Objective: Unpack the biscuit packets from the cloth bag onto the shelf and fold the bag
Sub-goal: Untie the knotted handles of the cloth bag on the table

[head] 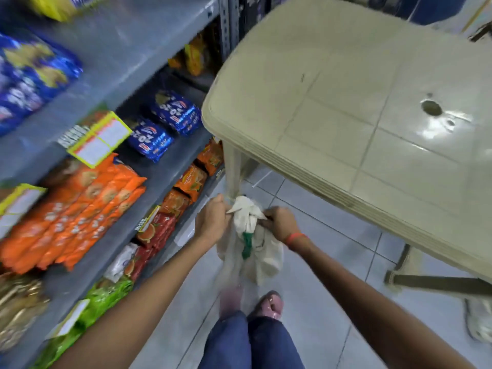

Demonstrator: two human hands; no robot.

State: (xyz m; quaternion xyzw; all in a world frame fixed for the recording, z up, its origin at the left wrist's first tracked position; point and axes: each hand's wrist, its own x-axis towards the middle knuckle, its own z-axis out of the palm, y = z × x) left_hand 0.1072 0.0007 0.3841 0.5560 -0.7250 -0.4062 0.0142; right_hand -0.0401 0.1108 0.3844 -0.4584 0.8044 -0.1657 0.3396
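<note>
Holding the cloth bag (250,235) bunched between both fists, you have it hanging limp above the floor, just in front of the table leg (233,169). It looks empty, so unpacking appears done, with biscuit packets (80,206) lying on the shelf (127,46); folding remains. Your left hand (211,219) and right hand (282,223) are both closed on its gathered top, arms stretched forward and down.
</note>
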